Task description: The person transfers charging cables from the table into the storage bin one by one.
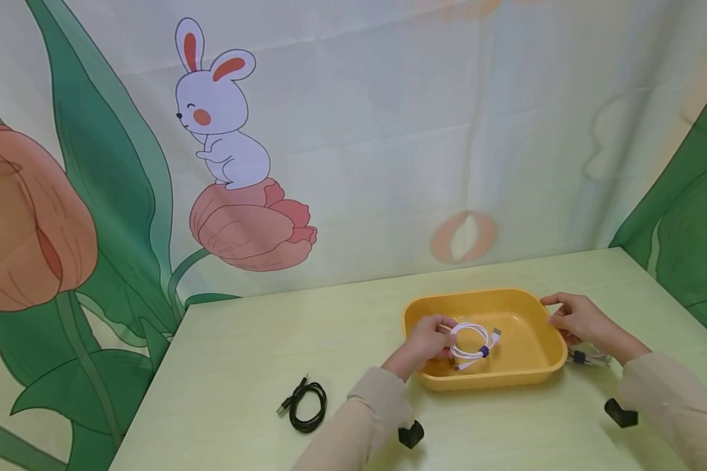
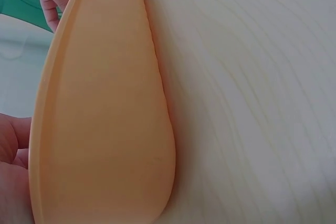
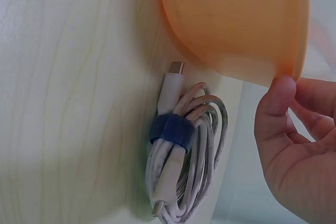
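Note:
In the head view my left hand (image 1: 429, 337) pinches a coiled white USB cable (image 1: 484, 352) with a dark blue strap, over the left part of a yellow tray (image 1: 524, 340). Its metal plug points right. My right hand (image 1: 583, 320) grips the tray's right end, thumb and fingers at the rim in the right wrist view. Below that hand, a bundled greyish-white cable (image 3: 197, 150) with a blue strap lies on the table just outside the tray. The tray's outer wall (image 2: 105, 98) hides the white cable from the left wrist view.
A coiled black USB cable (image 1: 308, 426) lies on the pale wood table (image 1: 230, 366), left of the tray. Small black pieces (image 1: 411, 434) sit by both sleeves. Behind the table hangs a printed cloth (image 1: 365, 163) with a rabbit and tulips.

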Demonstrator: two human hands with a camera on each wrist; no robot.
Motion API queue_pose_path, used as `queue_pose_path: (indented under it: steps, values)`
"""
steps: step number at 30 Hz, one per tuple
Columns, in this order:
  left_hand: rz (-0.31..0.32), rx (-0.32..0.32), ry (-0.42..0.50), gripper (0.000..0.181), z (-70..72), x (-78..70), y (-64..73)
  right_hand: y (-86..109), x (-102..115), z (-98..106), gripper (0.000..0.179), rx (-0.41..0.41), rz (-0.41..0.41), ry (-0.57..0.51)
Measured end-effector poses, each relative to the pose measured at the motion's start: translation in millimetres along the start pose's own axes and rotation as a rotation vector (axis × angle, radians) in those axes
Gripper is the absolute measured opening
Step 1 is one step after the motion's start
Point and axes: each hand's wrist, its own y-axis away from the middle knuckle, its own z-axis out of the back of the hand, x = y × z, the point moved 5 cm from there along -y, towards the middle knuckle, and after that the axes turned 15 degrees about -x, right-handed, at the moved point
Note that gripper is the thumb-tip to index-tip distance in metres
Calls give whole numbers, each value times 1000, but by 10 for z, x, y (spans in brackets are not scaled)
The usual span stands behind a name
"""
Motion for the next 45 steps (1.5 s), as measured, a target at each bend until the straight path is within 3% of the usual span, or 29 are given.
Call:
queue_pose_path:
  steps: [7,21,45]
  values:
    - [5,-8,0,15,-52,10,-8,1,-2,-2,43,-6,-1,2]
    - [60,-28,84,14,-142,48,-69,-1,-13,2,44,-6,-2,-2]
    - [132,-67,90,17,-304,82,-106,12,20,21,43,-5,10,-10]
